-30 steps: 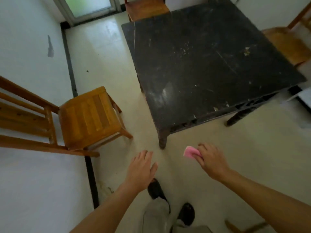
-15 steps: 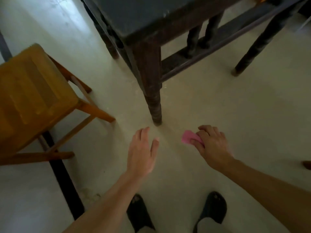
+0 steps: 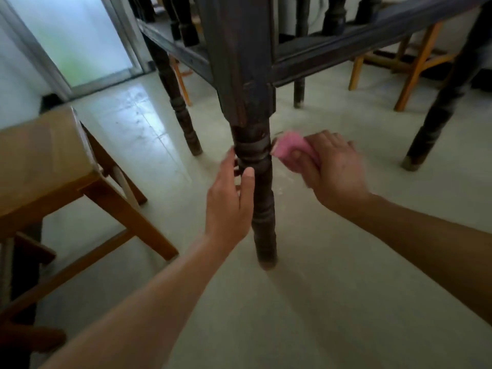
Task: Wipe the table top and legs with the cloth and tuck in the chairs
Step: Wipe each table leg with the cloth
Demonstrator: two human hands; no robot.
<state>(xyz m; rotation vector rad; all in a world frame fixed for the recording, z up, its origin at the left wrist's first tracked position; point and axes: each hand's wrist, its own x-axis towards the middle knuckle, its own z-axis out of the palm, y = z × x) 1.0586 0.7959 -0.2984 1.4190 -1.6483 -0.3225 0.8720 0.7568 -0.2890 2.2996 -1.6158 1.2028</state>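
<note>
Gripping a pink cloth [image 3: 291,149], my right hand [image 3: 330,170] has its fingers curled tight around the wad, and the cloth's free end sits just beside the ringed part of the nearest table leg [image 3: 254,161], on its right side; motion blur keeps me from telling whether it touches the wood. My left hand [image 3: 230,201] is spread, fingers straight and apart, lying against the left side of the same leg with the thumb across its front, holding nothing.

I count one cloth and two hands. Under the dark table I make out four turned legs: the one between my hands, a second leg [image 3: 177,102] behind and to the left, a third leg [image 3: 299,83] farther back, and a fourth leg [image 3: 447,102] off at the right. A dark rail [image 3: 372,41] runs from the near leg to the right, with short spindles above it.

Chairs come to at least two that I can tell: a light wooden chair [image 3: 45,166] close at my left, standing apart from the table, and orange-brown chair legs [image 3: 415,75] past the far side. No writing, brand or label is readable anywhere. The pale floor [image 3: 306,302] is glossy near a frosted door [image 3: 80,41].
</note>
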